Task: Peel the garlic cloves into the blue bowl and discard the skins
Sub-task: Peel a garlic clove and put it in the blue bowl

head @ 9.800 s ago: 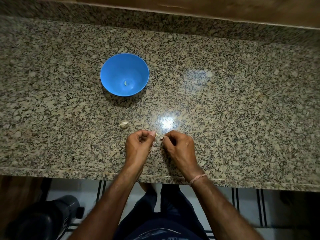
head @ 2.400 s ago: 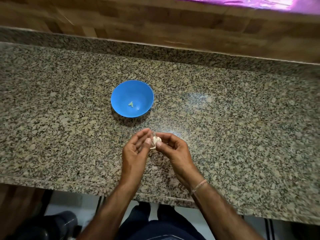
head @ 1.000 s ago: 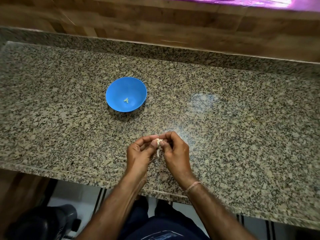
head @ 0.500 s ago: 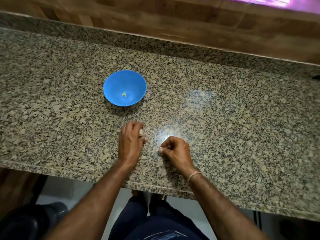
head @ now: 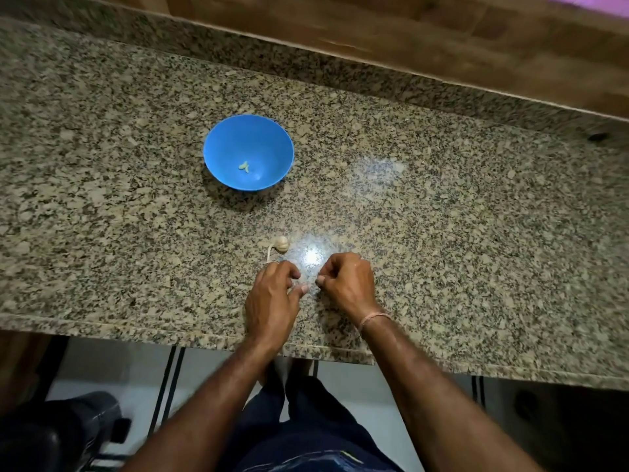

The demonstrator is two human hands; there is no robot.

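Observation:
The blue bowl stands on the granite counter with two peeled cloves at its bottom. A small piece of garlic lies on the counter, just beyond my left hand, and a thin strip of skin trails from it toward my fingers. My left hand has its fingers curled and its thumb pointing right, with nothing plainly in it. My right hand is curled, its fingertips pinching a small garlic clove that is mostly hidden. The two hands sit close together, a small gap apart.
The granite counter runs wide to both sides, with a wooden wall behind it. Its front edge lies under my forearms. A dark object sits on the floor at lower left. A glare spot shines on the counter in front of my hands.
My left hand has let go of the garlic piece, which now lies on the counter, and has drawn back toward my right hand. My right hand has barely moved.

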